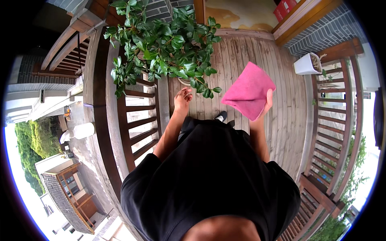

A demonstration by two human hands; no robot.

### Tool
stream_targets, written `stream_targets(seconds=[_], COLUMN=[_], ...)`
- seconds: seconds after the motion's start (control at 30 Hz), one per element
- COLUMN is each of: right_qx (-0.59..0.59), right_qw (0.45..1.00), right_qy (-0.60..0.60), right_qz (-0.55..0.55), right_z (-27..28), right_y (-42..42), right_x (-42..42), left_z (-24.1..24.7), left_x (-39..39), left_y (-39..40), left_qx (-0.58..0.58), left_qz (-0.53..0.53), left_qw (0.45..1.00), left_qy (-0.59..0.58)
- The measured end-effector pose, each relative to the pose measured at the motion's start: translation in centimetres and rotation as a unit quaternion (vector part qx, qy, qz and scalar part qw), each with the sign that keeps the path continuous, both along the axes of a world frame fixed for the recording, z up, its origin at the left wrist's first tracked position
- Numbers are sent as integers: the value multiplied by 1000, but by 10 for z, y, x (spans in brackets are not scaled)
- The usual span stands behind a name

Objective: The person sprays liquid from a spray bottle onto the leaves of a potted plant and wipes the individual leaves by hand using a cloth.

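A folded pink cloth (250, 92) lies in my right hand (268, 104), whose thumb shows over the cloth's edge; the other fingers are hidden beneath it. My left hand (183, 98) holds nothing, its fingers loosely curled and apart, just below the leaves of a bushy green potted plant (169, 45). Part of the plant's pot rim (185, 81) shows beyond that hand. On the left, a white spray bottle (81, 130) is on the wooden railing ledge (98, 141).
Wooden railings with slats run along the left and the right (331, 120). A white planter (307, 64) with dry stems is at the right railing. Plank flooring (283, 120) leads to a doorway threshold (244, 33) ahead. A red box (285, 10) is beyond it.
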State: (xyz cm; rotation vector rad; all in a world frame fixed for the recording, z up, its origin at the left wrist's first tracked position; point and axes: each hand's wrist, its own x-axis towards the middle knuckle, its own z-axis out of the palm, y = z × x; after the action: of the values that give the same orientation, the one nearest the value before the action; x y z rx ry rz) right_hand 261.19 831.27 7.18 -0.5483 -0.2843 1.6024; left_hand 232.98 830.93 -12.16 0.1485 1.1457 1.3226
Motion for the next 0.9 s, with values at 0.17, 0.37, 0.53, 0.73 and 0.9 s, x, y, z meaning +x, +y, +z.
stream_targets(seconds=[0.17, 0.37, 0.53, 0.73, 0.9], right_qx=[-70, -96, -97, -113, -112], right_qw=[996, 983, 970, 938, 897], right_qy=[-48, 23, -26, -102, -157], right_qz=[32, 155, 221, 311, 398], right_z=[-42, -31, -26, -26, -22], right_y=[14, 69, 140, 251, 332], right_x=[56, 56, 41, 26, -2], left_z=[56, 46, 26, 30, 63], left_x=[83, 111, 97, 107, 104], left_y=[39, 146, 238, 303, 313], left_qx=[40, 137, 248, 273, 253], left_qz=[-73, 51, 127, 203, 252], left_qw=[996, 988, 947, 902, 920], left_qy=[-18, -49, -160, -267, -163])
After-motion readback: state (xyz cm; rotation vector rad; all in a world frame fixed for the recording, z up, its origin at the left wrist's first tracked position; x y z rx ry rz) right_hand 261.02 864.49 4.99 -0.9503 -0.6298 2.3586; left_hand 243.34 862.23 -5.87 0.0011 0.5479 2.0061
